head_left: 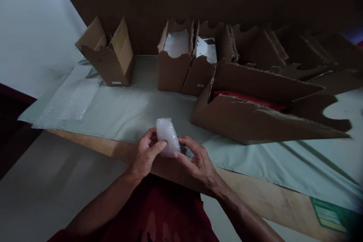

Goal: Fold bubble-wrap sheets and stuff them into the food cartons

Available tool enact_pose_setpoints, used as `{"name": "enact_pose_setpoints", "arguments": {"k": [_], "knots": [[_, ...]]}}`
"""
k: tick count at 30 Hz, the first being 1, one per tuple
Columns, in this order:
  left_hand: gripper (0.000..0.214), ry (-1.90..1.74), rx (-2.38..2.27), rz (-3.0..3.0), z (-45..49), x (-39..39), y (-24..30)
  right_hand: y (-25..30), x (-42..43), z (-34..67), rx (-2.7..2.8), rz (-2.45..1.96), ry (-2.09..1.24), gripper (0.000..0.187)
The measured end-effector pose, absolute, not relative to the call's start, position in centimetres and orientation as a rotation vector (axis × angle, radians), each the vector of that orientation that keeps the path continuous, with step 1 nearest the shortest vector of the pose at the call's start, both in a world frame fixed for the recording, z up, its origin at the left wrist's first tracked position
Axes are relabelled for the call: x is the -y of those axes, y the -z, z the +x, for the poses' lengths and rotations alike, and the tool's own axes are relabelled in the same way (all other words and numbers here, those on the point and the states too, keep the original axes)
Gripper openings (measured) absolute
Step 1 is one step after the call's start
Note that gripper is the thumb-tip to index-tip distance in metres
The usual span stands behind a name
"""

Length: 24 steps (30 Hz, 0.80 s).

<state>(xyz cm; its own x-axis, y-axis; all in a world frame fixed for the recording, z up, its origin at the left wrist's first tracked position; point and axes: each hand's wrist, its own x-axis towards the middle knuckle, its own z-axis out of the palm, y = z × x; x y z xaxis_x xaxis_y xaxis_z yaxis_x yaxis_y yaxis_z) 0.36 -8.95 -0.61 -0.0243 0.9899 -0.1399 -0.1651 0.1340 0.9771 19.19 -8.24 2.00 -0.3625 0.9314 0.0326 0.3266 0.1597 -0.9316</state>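
A small bundle of bubble wrap [166, 133] is held up over the front edge of the table, tilted a little. My left hand [147, 153] grips its left side, with the thumb pressed on the front face. On the lower right side, the thumb and fingertips of my right hand [197, 160] touch the bundle. What lies inside the wrap, if anything, cannot be made out. Beyond the hands, an open cardboard box holds more bubble wrap [177, 43], and the box beside it holds white pieces [206, 49] with small holes.
Flat bubble wrap sheets [68, 98] lie at the table's left end, next to an open cardboard box [113, 60]. A large cardboard box [263, 121] with something red inside [249, 99] lies to the right. More boxes [255, 47] stand behind it. Pale green cloth [136, 102] covers the table.
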Motion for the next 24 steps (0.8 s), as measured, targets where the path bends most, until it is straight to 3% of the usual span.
{"name": "enact_pose_setpoints", "arguments": {"k": [5,7,13,18,24], "knots": [[0.041,-0.895,-1.279,1.394,-0.2,10.1,-0.6,-2.8,7.8,21.5,1.776,-1.113,-1.331,0.089],[0.038,-0.857,-1.281,1.559,0.2,10.6,-0.9,-3.2,7.6,21.9,1.832,-1.065,-1.390,0.095],[0.028,-0.893,-1.212,1.815,1.0,10.1,-2.0,-5.3,8.1,23.1,2.084,-1.222,-1.203,0.034],[0.035,-1.118,-1.067,1.992,1.3,7.0,-5.6,-9.4,8.6,26.9,1.987,-1.288,-0.991,0.024],[0.038,-1.272,-1.012,2.314,6.3,0.0,-8.7,-14.1,8.7,33.1,1.498,-1.428,-0.471,0.025]]}}
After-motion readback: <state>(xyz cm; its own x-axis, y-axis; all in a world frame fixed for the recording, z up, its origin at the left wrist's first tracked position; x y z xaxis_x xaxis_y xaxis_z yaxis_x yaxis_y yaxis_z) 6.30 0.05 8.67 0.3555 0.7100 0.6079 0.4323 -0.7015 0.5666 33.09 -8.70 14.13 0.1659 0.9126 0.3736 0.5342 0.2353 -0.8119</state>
